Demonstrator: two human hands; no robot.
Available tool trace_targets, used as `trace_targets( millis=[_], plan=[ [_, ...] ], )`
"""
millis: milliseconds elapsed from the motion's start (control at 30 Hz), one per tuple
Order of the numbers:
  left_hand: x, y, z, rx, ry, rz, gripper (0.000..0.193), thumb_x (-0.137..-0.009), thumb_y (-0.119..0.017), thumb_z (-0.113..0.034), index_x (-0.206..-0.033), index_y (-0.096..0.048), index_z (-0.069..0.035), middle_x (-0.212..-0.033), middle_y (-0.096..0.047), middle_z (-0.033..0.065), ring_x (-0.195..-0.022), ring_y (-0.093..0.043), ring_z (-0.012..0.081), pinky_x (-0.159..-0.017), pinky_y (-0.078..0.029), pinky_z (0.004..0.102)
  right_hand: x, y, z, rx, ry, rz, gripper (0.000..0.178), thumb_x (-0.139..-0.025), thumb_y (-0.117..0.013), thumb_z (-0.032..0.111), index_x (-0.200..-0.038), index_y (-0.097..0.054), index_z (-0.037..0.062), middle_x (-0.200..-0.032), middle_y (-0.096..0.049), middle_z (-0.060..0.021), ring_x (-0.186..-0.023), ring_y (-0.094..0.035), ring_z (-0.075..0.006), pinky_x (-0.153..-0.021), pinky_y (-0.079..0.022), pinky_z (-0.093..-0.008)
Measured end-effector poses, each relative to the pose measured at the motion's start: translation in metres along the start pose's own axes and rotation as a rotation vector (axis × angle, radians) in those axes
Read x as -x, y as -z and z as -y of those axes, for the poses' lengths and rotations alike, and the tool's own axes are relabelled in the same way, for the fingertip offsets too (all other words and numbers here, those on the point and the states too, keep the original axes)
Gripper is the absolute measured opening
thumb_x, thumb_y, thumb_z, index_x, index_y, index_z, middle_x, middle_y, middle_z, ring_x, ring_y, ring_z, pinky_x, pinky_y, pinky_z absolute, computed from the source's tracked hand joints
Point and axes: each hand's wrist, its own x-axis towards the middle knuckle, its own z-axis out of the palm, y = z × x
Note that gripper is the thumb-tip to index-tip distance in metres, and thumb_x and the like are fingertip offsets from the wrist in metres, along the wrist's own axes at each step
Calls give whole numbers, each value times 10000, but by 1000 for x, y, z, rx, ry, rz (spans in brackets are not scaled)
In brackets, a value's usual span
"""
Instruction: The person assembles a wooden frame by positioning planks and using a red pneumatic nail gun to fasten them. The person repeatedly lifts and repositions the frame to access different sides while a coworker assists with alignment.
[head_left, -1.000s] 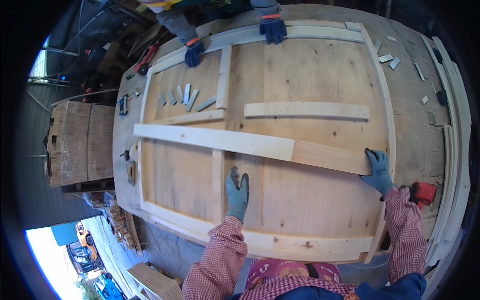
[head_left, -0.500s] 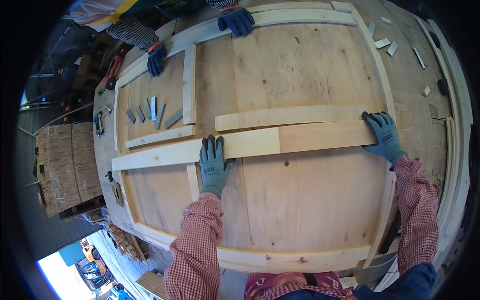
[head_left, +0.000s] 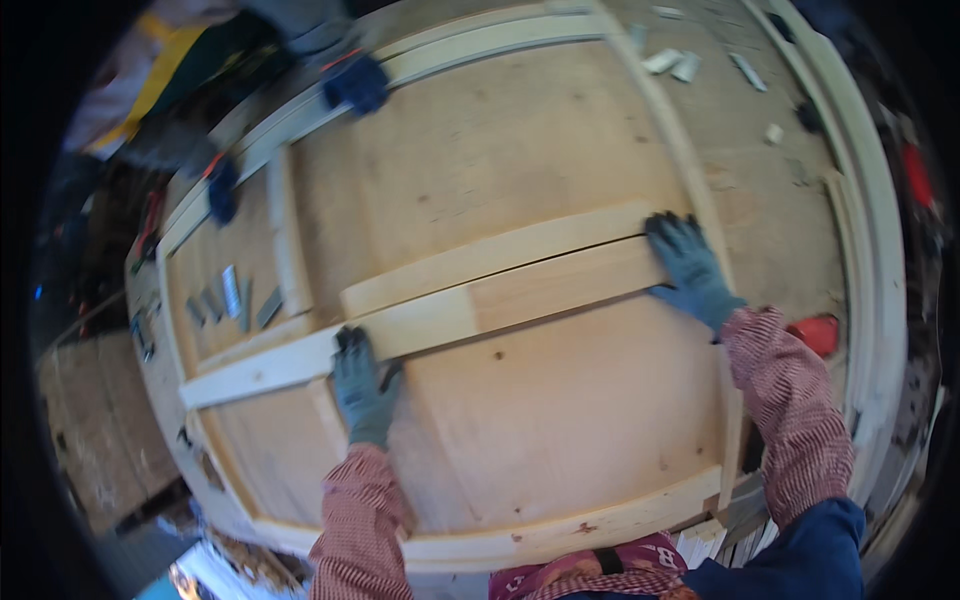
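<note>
A long pale wooden board point(head_left: 420, 330) lies slantwise across the middle of a framed plywood panel point(head_left: 560, 390). My left hand point(head_left: 366, 395), in a grey-blue glove with dark fingertips, rests on the board left of its middle, fingers stretched over it and thumb apart. At the board's right end, my gloved right hand point(head_left: 695, 275) lies with its fingers spread across the wood. A shorter wooden strip point(head_left: 500, 248) runs along the board's far edge, with a thin dark gap between them toward the right.
Several grey metal pieces point(head_left: 232, 292) lie on the panel's far left part. A co-worker's dark blue gloved hands point(head_left: 355, 82) are at the far frame rail. Small offcuts point(head_left: 685, 66) sit at the far right. A red object point(head_left: 815, 334) is beside my right forearm.
The view has turned and shifted, blurring the picture. The board's far edge sits closer to the shorter strip, the gap between them narrower. Both my hands stay on the board.
</note>
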Motion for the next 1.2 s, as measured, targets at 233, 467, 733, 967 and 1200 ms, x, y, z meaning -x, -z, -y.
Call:
trace_targets(
  millis=[233,467,733,967,1200],
  plan=[
    [-38,23,-6,-24,-169,77,958,-680,-791,-314,-1462,-300,-59,-1491,-326,179,-1390,-258,385,-1151,-202,476,4,21,81,-225,159,-18,776,-833,-602,497,-1399,-375,18,-1466,-335,-191,-1389,-270,-348,-1157,-171,-506],
    [-29,10,-9,123,-221,121,756,-775,-715,-173,-1425,-363,-15,-1492,-317,213,-1369,-296,407,-1131,-268,449,-13,-21,46,-84,68,-49,841,-740,-697,460,-1428,-361,112,-1475,-351,-95,-1392,-281,-286,-1168,-170,-466],
    [-2,67,-147,375,-460,121,781,-811,-702,-158,-1445,-286,29,-1468,-343,231,-1363,-305,403,-1128,-248,443,-6,-3,67,29,-248,23,915,-702,-681,551,-1404,-382,45,-1464,-374,-145,-1364,-320,-333,-1162,-148,-495],
    [138,115,-291,1377,-32,885,496,-998,-478,-362,-1263,-461,57,-1005,-626,126,-988,-599,195,-820,-492,342,191,83,185,-977,-484,-560,611,-883,-602,439,-1326,-488,34,-1335,-512,-164,-1244,-472,-306,-1087,-332,-414],
    [335,49,-315,998,-983,1064,483,-970,-474,-473,-969,-552,4,-761,-606,75,-617,-553,191,-558,-461,320,428,51,297,-2084,-639,-1269,432,-912,-640,141,-1299,-516,-6,-1231,-605,-86,-1120,-566,-145,-987,-444,-285]
  ],
)
